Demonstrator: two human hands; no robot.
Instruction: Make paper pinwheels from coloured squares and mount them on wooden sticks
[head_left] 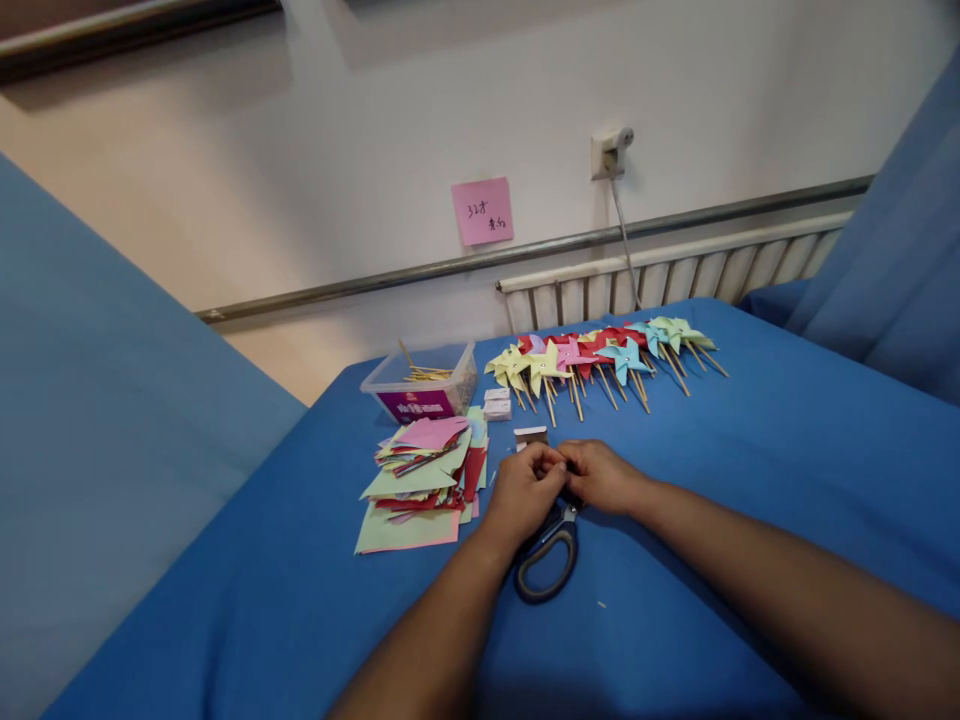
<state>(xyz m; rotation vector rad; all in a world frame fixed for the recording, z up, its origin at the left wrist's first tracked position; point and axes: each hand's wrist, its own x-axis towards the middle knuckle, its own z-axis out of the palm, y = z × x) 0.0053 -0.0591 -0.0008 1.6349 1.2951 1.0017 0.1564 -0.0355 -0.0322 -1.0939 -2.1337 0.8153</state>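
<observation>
My left hand [527, 490] and my right hand [600, 474] meet over the blue-covered table, fingertips pinched together. Whatever lies between the fingers is too small and too covered to make out. Beneath them rests a pair of scissors [568, 545] with dark grey handles, its blades partly hidden by my hands. Just beyond my fingers a small open box [531, 435] shows its raised flap. To the left of my left hand lies a loose stack of coloured paper [420, 475] in green, red, pink and yellow.
Behind the paper stands a clear plastic tub [420, 390] with wooden sticks inside. Small white boxes [497, 405] sit beside it. Several paper pinwheels [600, 358] on sticks lie along the back edge. Blue curtains [112, 430] hang at both sides; a radiator [675, 275] runs behind.
</observation>
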